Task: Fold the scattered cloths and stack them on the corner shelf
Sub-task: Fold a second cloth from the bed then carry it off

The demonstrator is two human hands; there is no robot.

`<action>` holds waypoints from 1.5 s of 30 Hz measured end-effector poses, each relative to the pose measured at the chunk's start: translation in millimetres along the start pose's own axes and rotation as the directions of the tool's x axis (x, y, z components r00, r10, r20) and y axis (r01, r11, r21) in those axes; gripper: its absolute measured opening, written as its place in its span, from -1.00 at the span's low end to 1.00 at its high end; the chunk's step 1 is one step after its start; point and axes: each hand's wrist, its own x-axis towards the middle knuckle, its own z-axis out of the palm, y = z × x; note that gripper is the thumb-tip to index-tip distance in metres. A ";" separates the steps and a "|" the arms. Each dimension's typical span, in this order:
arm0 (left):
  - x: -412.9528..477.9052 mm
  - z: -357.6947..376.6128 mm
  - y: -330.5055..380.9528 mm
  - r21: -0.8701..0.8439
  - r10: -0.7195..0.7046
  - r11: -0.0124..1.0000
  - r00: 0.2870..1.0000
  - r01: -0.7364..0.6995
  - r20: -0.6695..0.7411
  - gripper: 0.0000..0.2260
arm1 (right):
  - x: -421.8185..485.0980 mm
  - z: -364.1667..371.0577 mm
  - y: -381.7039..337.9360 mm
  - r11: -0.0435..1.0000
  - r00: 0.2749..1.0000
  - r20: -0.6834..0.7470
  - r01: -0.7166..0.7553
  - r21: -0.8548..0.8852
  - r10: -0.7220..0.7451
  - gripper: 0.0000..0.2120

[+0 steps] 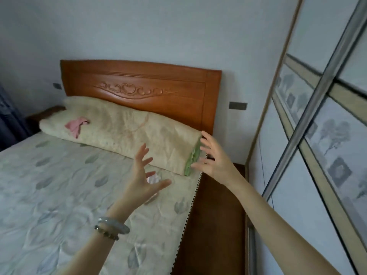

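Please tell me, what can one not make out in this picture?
Pale pink cloth on the mattress, head view: mostly hidden behind the left hand.
Green end of the long pillow, head view: partly covered by the right hand.
Corner shelf, head view: nowhere in the frame.

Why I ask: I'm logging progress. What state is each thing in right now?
Pink cloth: crumpled, unfolded, lying on the pillow.
Pale cloth: on the bed, mostly hidden behind the left hand.
Pillow: lying along the headboard.
Left hand: open, fingers spread, holding nothing.
Right hand: open, fingers spread, by the pillow's end.
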 end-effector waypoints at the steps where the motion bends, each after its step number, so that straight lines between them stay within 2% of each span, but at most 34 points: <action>1: 13.2 3.2 -4.3 0.004 -0.017 1.000 1.000 0.017 -0.006 0.07 | 15.2 -2.8 5.2 1.000 1.000 0.016 -0.004 0.006 0.004 -0.11; 6: 77.2 15.1 -38.6 0.002 -0.070 0.998 0.996 0.070 -0.054 0.09 | 91.1 -11.3 37.5 1.000 0.995 0.104 -0.012 0.010 0.011 -0.12; 14: 198.6 11.1 -147.8 -0.021 -0.161 0.987 0.970 0.160 -0.182 0.03 | 245.7 -5.9 120.0 0.997 0.972 0.222 -0.058 -0.058 0.069 -0.08; 23: 260.9 -3.8 -251.6 -0.077 -0.384 0.922 0.877 0.379 -0.289 0.02 | 371.4 44.4 197.0 0.975 0.856 0.466 -0.192 -0.116 0.224 -0.11; 27: 245.2 -0.2 -293.1 -0.105 -0.498 0.862 0.792 0.496 -0.351 0.07 | 392.5 83.4 245.4 0.955 0.753 0.590 -0.265 -0.134 0.292 -0.13; 31: 220.2 1.2 -344.6 -0.158 -0.604 0.781 0.668 0.604 -0.434 0.04 | 417.2 126.7 298.7 0.940 0.648 0.689 -0.303 -0.159 0.325 -0.18; 36: 194.3 26.1 -412.0 -0.209 -0.670 0.700 0.526 0.683 -0.524 -0.04 | 440.5 173.3 367.3 0.930 0.537 0.779 -0.330 -0.160 0.324 -0.39; 39: 181.1 46.2 -453.2 -0.224 -0.708 0.650 0.472 0.726 -0.526 -0.14 | 446.5 199.0 419.6 0.940 0.505 0.804 -0.284 -0.187 0.313 -0.52; 42: 160.2 68.3 -500.3 -0.111 -0.774 0.561 0.472 0.820 -0.422 -0.32 | 446.9 217.2 477.9 0.946 0.498 0.805 -0.185 -0.266 0.324 -0.61; 45: 141.4 87.1 -541.2 0.025 -0.820 0.470 0.446 0.882 -0.359 -0.40 | 447.2 234.4 533.2 0.921 0.515 0.770 -0.119 -0.372 0.377 -0.71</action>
